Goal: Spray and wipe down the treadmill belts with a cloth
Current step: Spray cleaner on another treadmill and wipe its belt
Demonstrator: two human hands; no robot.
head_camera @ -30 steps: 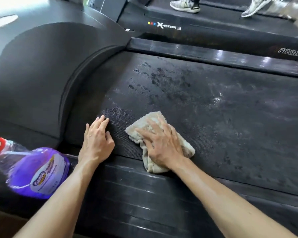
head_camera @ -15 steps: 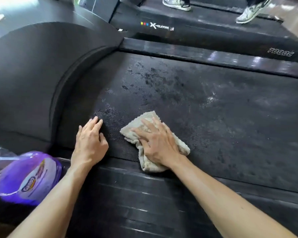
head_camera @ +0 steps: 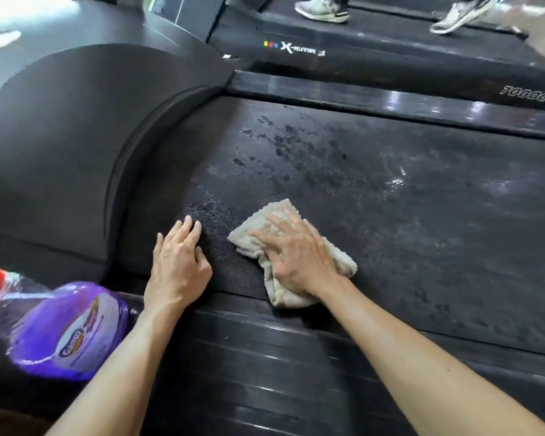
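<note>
Beige cloth (head_camera: 283, 243) bunched on near edge of black treadmill belt (head_camera: 390, 215), under right hand (head_camera: 299, 256); fingers (head_camera: 277, 223) spread, pressing cloth flat. Left hand (head_camera: 178, 262) just beside it, palm down on belt, fingers straight, holding nothing. Purple spray bottle (head_camera: 66, 328) lying at lower left, by side rail (head_camera: 265, 357). Wet dark patches across belt.

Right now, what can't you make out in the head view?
- Spray bottle: nozzle and trigger cut off by the left edge; label print blurred.
- Cloth: its middle hidden under the right hand.
- Belt: far right end cut off by the frame edge.
- People on the next treadmill: only shoes show, the rest cut off by the top edge.
- Left hand: palm side hidden, flat on the belt.
</note>
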